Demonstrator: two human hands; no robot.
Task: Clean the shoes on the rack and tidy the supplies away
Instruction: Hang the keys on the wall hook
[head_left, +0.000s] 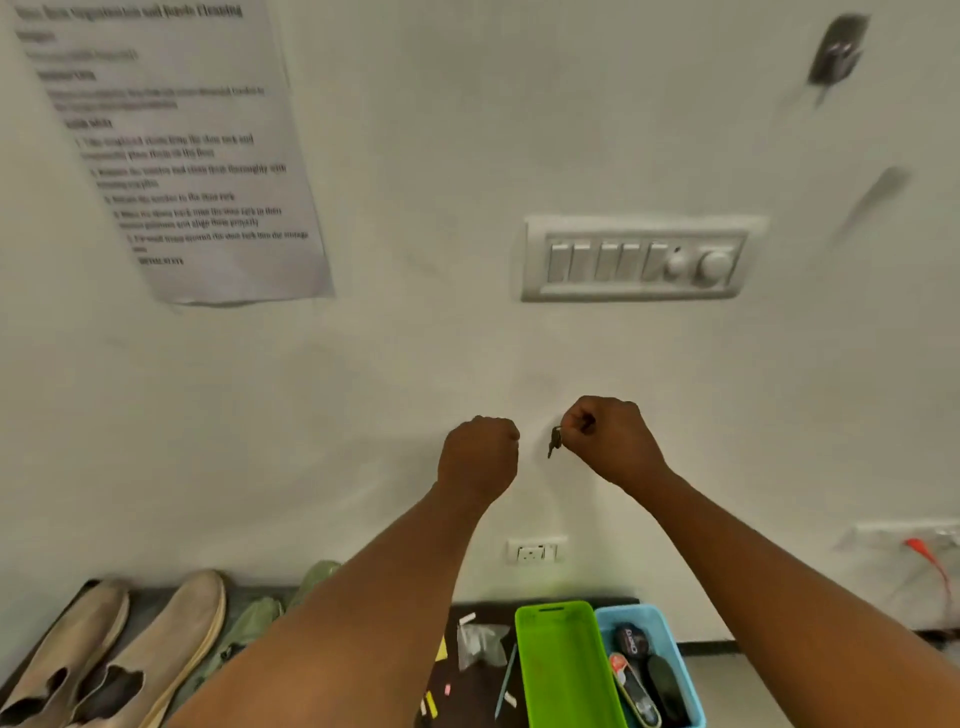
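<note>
While the left hand (480, 454) curls empty, the right hand (608, 441) pinches a small dark object (554, 441) — hanging just left of its fingertips.

— We face a plain white wall (415, 338), evenly lit. What hangs on it?

— We see a printed sheet (171, 150) taped at the upper left, its text too blurred to read, and a white switch panel (641, 258) with a round dial right of centre.

— And lower down?

— We find a small socket (535, 551) near the bottom, another outlet (904, 535) at the far right with a red cable (932, 564), and a dark hook (837, 49) at the top right.
</note>
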